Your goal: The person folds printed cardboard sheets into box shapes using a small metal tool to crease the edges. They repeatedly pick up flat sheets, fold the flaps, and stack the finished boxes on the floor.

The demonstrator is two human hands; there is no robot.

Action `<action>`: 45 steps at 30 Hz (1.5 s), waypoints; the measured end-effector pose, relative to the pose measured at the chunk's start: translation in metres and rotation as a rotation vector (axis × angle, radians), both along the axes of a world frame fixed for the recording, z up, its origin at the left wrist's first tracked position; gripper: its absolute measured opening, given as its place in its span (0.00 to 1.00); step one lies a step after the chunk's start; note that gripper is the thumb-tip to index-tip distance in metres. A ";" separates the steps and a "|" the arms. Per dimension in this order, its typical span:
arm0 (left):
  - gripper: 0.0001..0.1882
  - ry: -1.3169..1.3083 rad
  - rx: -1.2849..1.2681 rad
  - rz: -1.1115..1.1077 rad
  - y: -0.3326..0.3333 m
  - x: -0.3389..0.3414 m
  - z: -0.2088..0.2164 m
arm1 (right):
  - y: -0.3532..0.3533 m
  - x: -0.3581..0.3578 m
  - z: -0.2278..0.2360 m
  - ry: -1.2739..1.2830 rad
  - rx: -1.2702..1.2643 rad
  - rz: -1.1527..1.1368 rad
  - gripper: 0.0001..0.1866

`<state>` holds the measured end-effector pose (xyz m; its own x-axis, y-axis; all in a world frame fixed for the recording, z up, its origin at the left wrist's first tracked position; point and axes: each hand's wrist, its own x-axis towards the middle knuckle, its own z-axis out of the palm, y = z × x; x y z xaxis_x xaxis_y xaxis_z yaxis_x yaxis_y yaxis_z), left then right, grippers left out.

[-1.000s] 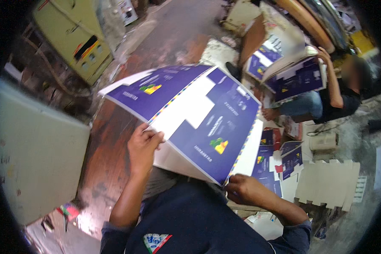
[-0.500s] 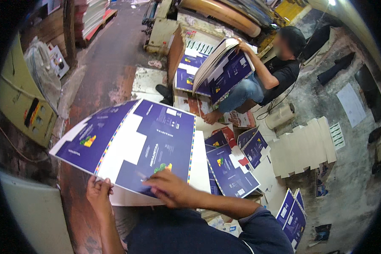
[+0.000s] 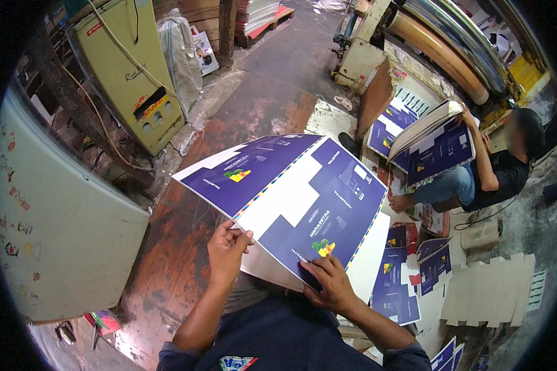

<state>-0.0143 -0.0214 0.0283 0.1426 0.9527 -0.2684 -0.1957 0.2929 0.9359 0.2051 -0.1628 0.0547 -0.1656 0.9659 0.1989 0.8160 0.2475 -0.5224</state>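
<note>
A large printed cardboard sheet [image 3: 343,210], purple and white with coloured strips and pictures of fruit and vegetables, lies tilted across my lap. Its left part bends down along the far side. My left hand [image 3: 226,252] is closed on the near left edge, thumb on top. At the near right edge my right hand [image 3: 333,283] grips the same sheet, fingers curled over the print close to the fruit picture. Beneath it, a plain white sheet [image 3: 374,256] sticks out on the right. Whether more sheets lie under it is hidden.
At the right a seated person [image 3: 504,157] holds a thick batch of purple printed sheets [image 3: 442,148]. Nearer are more printed sheets [image 3: 395,287] and a stack of pale notched card [image 3: 489,289]. A roller machine [image 3: 439,59] stands behind, a metal cabinet [image 3: 127,68] and grey panel [image 3: 62,229] left.
The view has swung left, so the scene sits farther right. My right hand has gone from hovering blurred over the print to gripping the sheet's near edge. My left hand keeps its pinch.
</note>
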 end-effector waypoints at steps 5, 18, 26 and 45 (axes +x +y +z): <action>0.31 0.063 0.030 -0.159 -0.011 0.001 -0.002 | 0.003 0.003 0.009 0.027 -0.006 0.015 0.33; 0.28 -0.036 0.086 -0.097 0.014 -0.011 -0.014 | -0.003 0.002 0.009 0.020 -0.060 -0.023 0.31; 0.24 0.011 0.100 0.086 0.063 -0.040 -0.023 | 0.000 -0.001 0.013 0.019 -0.055 -0.015 0.30; 0.28 0.471 0.025 -0.629 0.093 -0.118 -0.013 | -0.014 0.001 -0.014 0.144 -0.010 -0.069 0.24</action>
